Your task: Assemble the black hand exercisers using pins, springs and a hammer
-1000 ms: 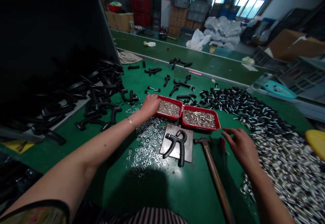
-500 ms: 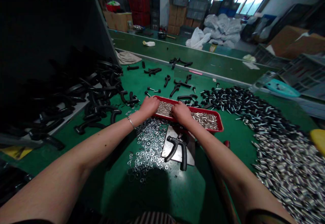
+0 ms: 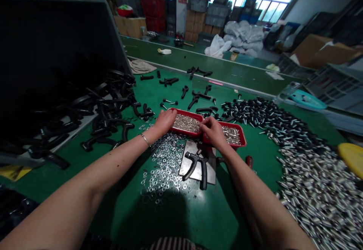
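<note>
My left hand [image 3: 165,120] is closed over the left end of a red tray [image 3: 185,132] full of small metal pieces. At that tray's right end is my right hand [image 3: 213,130], its thumb and forefinger pinched together; what is between them is too small to make out. Partly behind this hand, a second red tray [image 3: 243,138] holds small metal pins [image 3: 231,135]. In front of the trays, a black two-handled clamp part [image 3: 197,165] lies on a metal plate [image 3: 211,174]. Loose metal rings [image 3: 166,167] are spread left of the plate.
Black handle parts [image 3: 113,106] spill from a large grey bin [image 3: 113,27] at left. Black-headed screws [image 3: 263,114] and silver metal pieces [image 3: 317,189] are heaped at right. More black parts [image 3: 194,101] lie beyond the trays. A red-handled object [image 3: 249,162] lies right of the plate.
My right hand has drawn back and rightward from inside the left tray to its right end, and its fingers are now pinched. My left hand stays at the tray's left end.
</note>
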Action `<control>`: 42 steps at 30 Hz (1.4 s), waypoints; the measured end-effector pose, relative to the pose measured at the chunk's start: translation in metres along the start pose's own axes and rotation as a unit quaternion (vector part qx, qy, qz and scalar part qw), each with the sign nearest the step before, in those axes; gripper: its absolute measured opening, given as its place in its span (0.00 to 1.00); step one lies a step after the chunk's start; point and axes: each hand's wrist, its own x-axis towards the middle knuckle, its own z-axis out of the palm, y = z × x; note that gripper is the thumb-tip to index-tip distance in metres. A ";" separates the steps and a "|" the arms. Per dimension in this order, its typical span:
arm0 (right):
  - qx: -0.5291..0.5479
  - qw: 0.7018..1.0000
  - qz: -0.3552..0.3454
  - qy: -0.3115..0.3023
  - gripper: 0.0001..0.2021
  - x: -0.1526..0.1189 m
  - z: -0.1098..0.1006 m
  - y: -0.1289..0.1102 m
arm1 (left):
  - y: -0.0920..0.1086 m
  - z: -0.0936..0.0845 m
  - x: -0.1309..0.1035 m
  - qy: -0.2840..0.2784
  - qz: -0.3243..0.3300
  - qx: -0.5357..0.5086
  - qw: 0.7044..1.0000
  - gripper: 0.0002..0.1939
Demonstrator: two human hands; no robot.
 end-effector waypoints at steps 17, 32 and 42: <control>0.208 0.964 0.160 -0.049 0.14 -0.133 -0.002 0.013 | 0.000 -0.030 -0.087 0.141 -0.139 -0.459 0.866 0.11; -0.153 0.978 -0.141 0.002 0.12 -0.132 0.025 0.021 | 0.005 -0.031 -0.143 0.008 -0.097 -0.337 0.936 0.08; 0.024 0.999 0.006 -0.039 0.10 -0.133 0.007 0.016 | 0.099 -0.012 -0.125 -0.007 0.090 -0.289 0.953 0.09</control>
